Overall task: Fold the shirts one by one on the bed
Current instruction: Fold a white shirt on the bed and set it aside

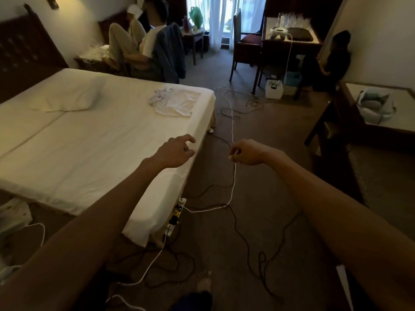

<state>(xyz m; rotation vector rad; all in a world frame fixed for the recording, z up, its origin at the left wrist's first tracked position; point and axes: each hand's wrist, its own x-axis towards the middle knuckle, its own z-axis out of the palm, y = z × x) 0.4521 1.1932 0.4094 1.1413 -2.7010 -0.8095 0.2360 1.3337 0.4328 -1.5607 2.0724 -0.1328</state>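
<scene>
Crumpled white shirts [174, 102] lie heaped on bed [89, 140].

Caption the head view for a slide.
Right hand pinches a white cable beside the bed; left hand hovers over its edge; shirts lie rumpled beyond.

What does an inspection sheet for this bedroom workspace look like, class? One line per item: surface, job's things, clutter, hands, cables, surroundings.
Surface: bed, white sheet, smooth.
Job's things: white shirts rumpled near the bed's far corner.
Clutter: pillow on the bed.
Hands: left hand over the bed edge, holding nothing; right hand pinches a white cable.
Cables: dark cables trail across the carpet; power strip beside the bed.
Surroundings: seated person, chair, desk.
</scene>
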